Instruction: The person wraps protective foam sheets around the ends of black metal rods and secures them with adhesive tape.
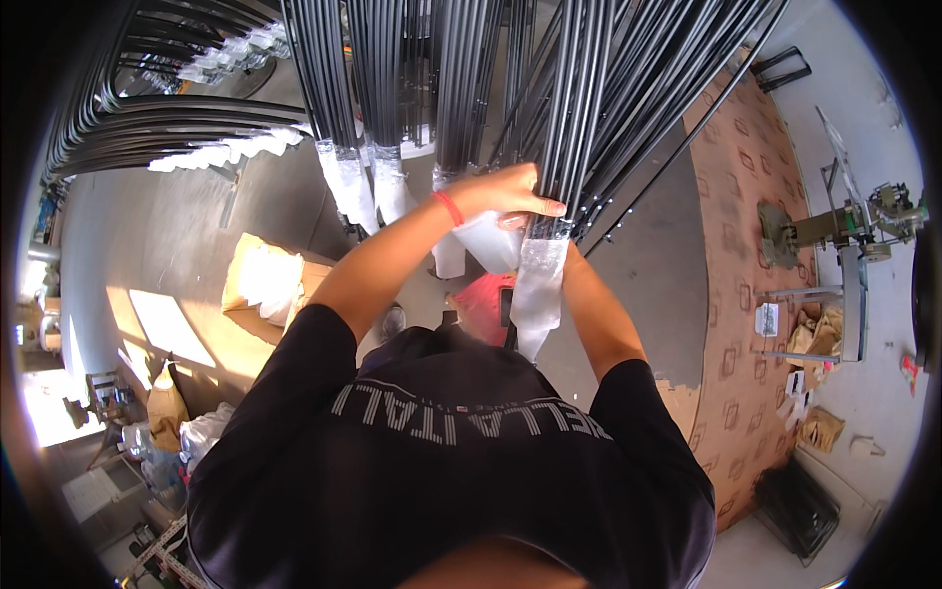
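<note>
A bundle of thin black rods [572, 118] stands in front of me, its lower end wrapped in clear-white plastic film [539, 285]. My left hand [505, 193] is closed around the rods just above the wrap, thumb across their front. From the right, my right forearm [601, 312] reaches up behind the wrapped end, which hides that hand. A fingertip shows below my left hand, but whose it is I cannot tell. Right beside the hands hangs another white-wrapped end [489, 240]. More wrapped black rod bundles [339, 147] stand to the left.
Curved black rods with wrapped ends [226, 147] fill the far left. Loose black rods [677, 79] lean to the right. An open cardboard box [257, 285] with white contents stands at left, and a pink-red bag [483, 306] lies below my hands. A metal machine [844, 231] stands far right.
</note>
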`<state>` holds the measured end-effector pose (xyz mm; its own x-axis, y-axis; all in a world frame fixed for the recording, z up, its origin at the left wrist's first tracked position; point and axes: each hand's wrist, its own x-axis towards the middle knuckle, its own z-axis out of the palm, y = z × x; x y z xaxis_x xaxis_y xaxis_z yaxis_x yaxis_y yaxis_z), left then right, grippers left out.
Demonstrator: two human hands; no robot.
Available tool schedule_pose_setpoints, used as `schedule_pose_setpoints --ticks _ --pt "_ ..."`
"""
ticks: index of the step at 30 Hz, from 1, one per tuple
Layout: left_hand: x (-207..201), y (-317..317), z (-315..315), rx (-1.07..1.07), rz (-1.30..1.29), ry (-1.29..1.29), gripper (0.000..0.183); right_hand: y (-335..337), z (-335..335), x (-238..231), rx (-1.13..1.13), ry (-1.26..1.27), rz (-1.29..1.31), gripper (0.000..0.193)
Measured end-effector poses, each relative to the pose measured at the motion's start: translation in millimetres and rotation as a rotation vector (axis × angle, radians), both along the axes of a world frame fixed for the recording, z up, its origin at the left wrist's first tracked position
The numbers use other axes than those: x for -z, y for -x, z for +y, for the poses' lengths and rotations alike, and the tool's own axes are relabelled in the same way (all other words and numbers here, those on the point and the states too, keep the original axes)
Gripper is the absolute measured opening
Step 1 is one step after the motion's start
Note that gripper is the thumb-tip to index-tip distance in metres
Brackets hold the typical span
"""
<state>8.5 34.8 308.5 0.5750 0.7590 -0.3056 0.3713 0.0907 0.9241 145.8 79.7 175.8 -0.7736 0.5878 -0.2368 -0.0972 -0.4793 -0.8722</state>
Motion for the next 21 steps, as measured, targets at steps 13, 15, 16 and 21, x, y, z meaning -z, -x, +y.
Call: schedule_pose_setpoints --ticks 13,15,16,21 --pt "82.7 27.2 -100.0 -0.614 -0.773 -0.033 0.088 22.0 -16.4 -20.3 -0.066 -0.206 0.118 0.04" --pt "82.3 30.7 -96.8 -0.597 -0.707 -0.069 0.079 17.0 -20.7 -20.9 -0.074 -0.345 0.159 0.04" --pt "81.9 33.1 -98.2 -0.61 -0.709 -0.043 0.076 7.3 -22.5 -19.5 -0.082 -0.402 0.158 0.04" --pt "68.2 44.4 -122.0 -0.78 -0.829 -0.055 0.065 -21.3 -56.2 -42.2 -0.146 0.229 0.564 0.099"
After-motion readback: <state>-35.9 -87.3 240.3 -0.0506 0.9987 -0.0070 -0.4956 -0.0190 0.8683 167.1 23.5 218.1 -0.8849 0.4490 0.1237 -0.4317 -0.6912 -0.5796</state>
